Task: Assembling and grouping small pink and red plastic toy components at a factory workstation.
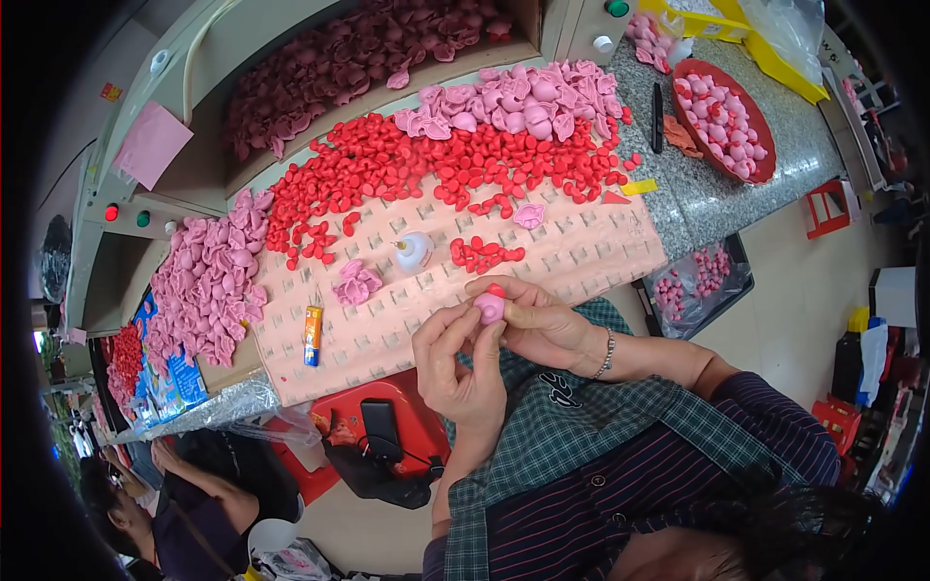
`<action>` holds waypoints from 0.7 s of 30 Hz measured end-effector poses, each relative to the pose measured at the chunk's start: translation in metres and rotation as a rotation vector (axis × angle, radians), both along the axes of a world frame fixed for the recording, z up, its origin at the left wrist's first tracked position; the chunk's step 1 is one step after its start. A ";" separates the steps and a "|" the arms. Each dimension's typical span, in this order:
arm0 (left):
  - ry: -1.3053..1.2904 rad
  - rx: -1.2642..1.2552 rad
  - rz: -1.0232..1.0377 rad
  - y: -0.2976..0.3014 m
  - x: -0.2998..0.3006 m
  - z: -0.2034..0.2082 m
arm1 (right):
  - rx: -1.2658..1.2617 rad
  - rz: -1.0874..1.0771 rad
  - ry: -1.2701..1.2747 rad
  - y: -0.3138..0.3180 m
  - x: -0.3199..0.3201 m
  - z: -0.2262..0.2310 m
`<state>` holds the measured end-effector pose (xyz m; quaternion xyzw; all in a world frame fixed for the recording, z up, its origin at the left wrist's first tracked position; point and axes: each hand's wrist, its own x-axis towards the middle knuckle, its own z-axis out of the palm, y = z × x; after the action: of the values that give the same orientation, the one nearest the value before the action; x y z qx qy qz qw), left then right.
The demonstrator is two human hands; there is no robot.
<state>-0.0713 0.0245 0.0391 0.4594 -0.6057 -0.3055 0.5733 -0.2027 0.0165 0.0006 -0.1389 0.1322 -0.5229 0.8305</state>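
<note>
Over the table's front edge, both my hands hold a small pink rounded piece point(490, 311) with a red part at its top. My left hand point(457, 360) pinches it from the left, with thumb and fingers bent closed. My right hand point(544, 327) has its fingertips closed on the other side, partly hiding the piece. Just beyond lie a small group of red pieces point(484, 256), a small white bottle with a thin tip point(413, 252), a cluster of pink pieces point(357, 283) and a single pink piece point(529, 216), all on a patterned pink cloth point(387, 320).
Red pieces point(378, 160) spread across the back, with pink shells point(523, 102) behind and more pink shells point(208, 281) at left. An orange-and-blue tube point(312, 335) lies in front. At right stand a red bowl point(760, 145) and black tray point(741, 281). Another person point(208, 504) sits at lower left.
</note>
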 end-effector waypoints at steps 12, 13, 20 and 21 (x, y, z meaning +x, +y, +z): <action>0.208 0.210 -0.095 0.001 0.002 0.013 | 0.123 -0.096 0.000 0.002 0.006 0.013; 0.284 0.271 -0.102 0.001 0.002 0.015 | 0.116 -0.082 0.043 0.001 0.005 0.018; 0.153 0.185 -0.185 -0.009 0.016 -0.013 | 0.051 0.006 0.325 0.001 -0.004 0.021; 0.260 0.238 -0.203 -0.008 0.015 -0.014 | 0.052 0.001 0.321 0.001 -0.005 0.020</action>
<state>-0.0560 0.0162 0.0251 0.4173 -0.5292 -0.4879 0.5547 -0.2079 0.0177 0.0208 -0.1992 0.2767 -0.4900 0.8023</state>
